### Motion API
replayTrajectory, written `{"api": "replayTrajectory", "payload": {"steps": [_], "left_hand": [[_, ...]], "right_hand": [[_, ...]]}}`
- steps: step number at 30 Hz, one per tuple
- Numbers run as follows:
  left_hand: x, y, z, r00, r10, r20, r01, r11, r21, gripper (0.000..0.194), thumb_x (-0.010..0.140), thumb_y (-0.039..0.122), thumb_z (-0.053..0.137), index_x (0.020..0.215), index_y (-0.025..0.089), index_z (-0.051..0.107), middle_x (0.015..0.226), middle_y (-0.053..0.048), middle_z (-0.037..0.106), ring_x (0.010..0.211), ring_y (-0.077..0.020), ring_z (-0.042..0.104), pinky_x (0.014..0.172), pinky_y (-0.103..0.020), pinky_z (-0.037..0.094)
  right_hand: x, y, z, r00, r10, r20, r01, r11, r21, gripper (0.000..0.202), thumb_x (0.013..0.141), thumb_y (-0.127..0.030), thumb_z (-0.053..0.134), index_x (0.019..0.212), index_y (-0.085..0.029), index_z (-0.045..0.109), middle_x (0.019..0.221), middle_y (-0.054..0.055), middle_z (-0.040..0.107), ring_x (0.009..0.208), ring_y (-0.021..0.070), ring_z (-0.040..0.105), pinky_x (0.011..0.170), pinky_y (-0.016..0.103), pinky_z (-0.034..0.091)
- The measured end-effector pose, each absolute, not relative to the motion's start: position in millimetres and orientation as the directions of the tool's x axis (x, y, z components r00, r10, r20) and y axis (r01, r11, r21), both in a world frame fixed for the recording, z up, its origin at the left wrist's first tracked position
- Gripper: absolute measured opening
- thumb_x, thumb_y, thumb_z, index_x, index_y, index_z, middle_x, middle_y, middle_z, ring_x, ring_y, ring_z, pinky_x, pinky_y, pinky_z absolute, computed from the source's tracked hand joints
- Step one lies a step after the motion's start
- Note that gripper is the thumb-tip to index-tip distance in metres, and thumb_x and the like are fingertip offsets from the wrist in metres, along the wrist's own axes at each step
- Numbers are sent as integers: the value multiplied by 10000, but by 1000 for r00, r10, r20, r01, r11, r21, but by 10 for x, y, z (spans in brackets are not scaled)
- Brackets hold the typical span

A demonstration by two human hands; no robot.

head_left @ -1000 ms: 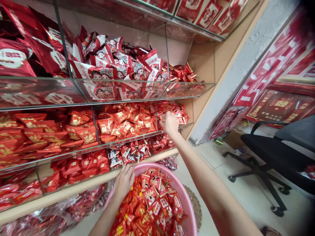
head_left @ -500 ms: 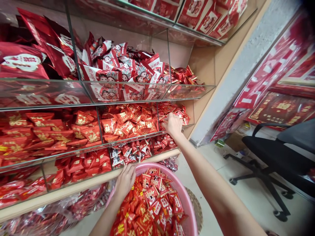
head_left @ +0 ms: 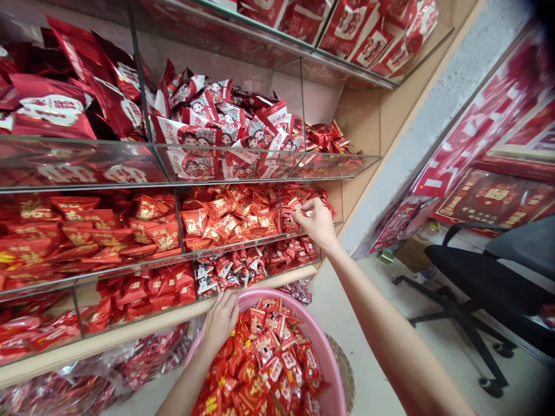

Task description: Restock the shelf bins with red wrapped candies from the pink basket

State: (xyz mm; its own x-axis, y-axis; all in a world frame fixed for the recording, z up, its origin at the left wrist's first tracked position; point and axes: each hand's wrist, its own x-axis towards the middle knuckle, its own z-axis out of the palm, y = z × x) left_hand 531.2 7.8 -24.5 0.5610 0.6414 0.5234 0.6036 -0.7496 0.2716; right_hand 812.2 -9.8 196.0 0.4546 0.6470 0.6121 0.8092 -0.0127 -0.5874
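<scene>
My left hand (head_left: pixel 220 319) lies over the left rim of a round pink plastic basket (head_left: pixel 333 358), fingers curled on its edge. Small shiny red candy packets (head_left: pixel 277 361) fill the basket, some with gold print and others with white patches. Up in the right end compartment of the middle shelf, my right hand (head_left: pixel 317 221) has its thumb and forefinger pinched at a small red candy packet (head_left: pixel 291 212). More red packets lie around and behind those fingertips, and the hand hides part of that compartment.
Glass dividers and front panels (head_left: pixel 225 245) split the wooden shelf unit (head_left: pixel 368 124) into compartments of red packets. Clear bags of packets (head_left: pixel 87 381) lie beneath the lowest shelf. At right stand a black office chair (head_left: pixel 477 271) and red wedding-style decorations (head_left: pixel 468 133) against the wall.
My right hand has shifted slightly right and its thumb and forefinger now show in a pinch. The left hand stays on the basket rim. The view has turned slightly.
</scene>
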Motion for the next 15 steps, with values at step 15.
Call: {"api": "replayTrajectory", "payload": {"steps": [15], "left_hand": [[5321,72,-243,562,671,485,595,-734,327,264,918,195,345,1081,213,551,1066,-57,587,1002,-210,529,908,-388,449]], "right_hand": [[7673,-1734,27,201,973,111,792,-94,-603,85,805,-255,533,828,-245,452,891,11,580,873,202,517,802,351,396]]}}
